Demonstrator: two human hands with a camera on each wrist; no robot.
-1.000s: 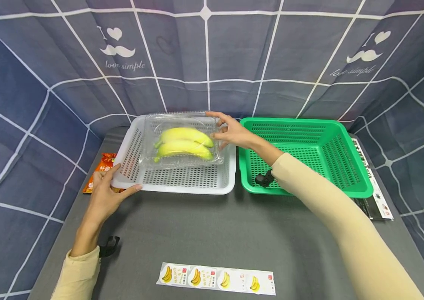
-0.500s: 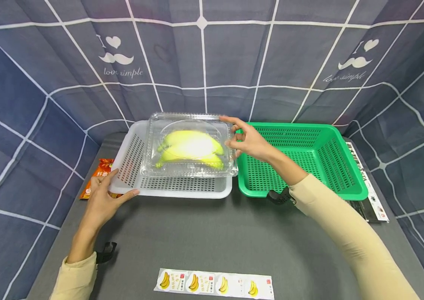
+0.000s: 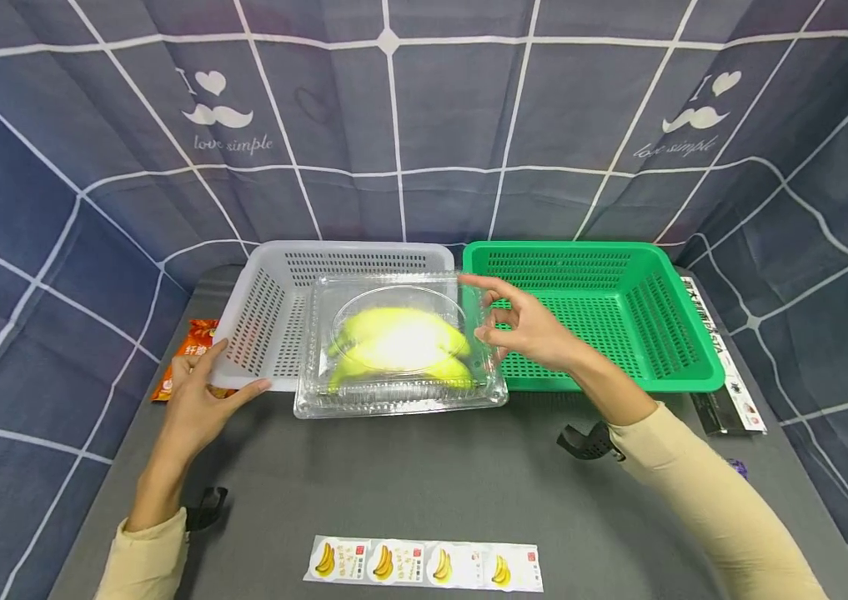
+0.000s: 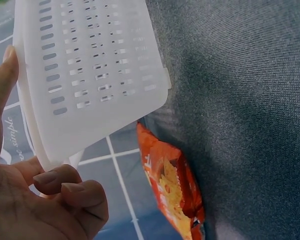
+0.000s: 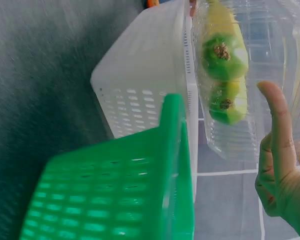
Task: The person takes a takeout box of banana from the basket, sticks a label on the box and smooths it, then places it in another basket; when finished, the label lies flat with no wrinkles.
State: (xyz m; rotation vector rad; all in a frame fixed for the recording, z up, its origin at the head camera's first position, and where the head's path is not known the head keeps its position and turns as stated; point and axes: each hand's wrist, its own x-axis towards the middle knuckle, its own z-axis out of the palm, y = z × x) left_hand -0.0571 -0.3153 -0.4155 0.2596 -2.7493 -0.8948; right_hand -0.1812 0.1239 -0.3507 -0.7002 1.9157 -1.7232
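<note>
A clear plastic clamshell box (image 3: 322,333) with yellow-green bananas (image 3: 393,346) inside hangs over the front of the white basket (image 3: 257,317). My right hand (image 3: 532,329) grips the box by its right end. In the right wrist view the box (image 5: 225,140) shows the green banana tips (image 5: 226,60) through its wall, above the basket rims. At the white basket's front left corner, my left hand (image 3: 198,400) holds the rim. The left wrist view has that hand's thumb and fingers on either side of the basket corner (image 4: 90,100).
A green basket (image 3: 682,333) stands right of the white one. An orange snack packet (image 3: 194,346) lies beside the white basket's left side. A strip of banana stickers (image 3: 424,564) lies near the front. A black-and-white flat box (image 3: 731,392) sits at the right.
My right hand has lifted the banana box out of the white basket and brought it forward and slightly right. The left hand stays on the basket corner.
</note>
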